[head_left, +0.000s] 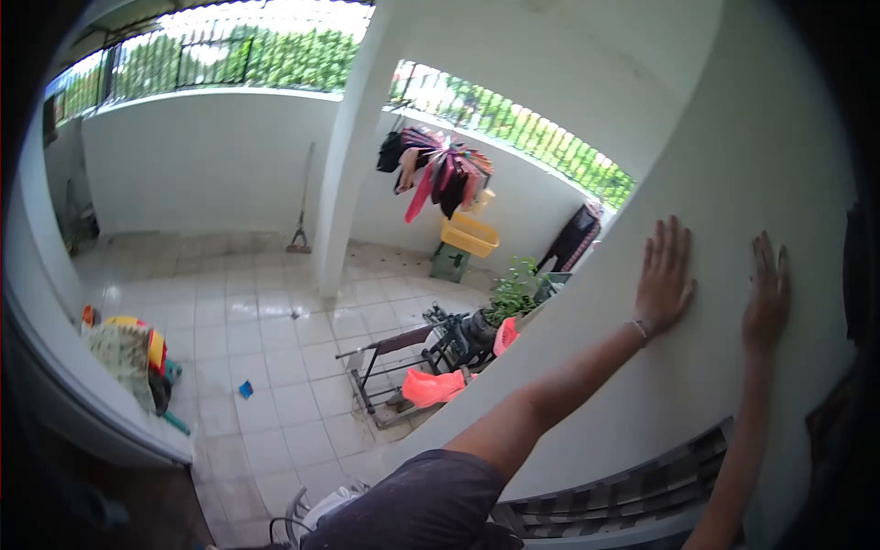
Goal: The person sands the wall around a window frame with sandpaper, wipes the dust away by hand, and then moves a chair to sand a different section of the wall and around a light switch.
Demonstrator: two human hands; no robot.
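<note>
My left hand (666,280) lies flat against the white wall (587,394), fingers stretched upward and thumb out to the side. A thin bracelet (639,328) circles its wrist, and a dark sleeve (422,500) covers the upper arm. To its right, my right hand (768,298) rests on the same wall with its fingers extended and seen at a slant. Neither hand holds anything. Below the hands, a grey slatted window or vent (632,490) is set into the wall.
Beyond the wall's edge is a tiled floor (275,367) with a pillar (353,165). A metal frame (371,380), an orange-pink bag (431,388), a potted plant (513,298), a yellow basket (470,236), hanging laundry (445,174) and a mop-like tool (301,234) stand around.
</note>
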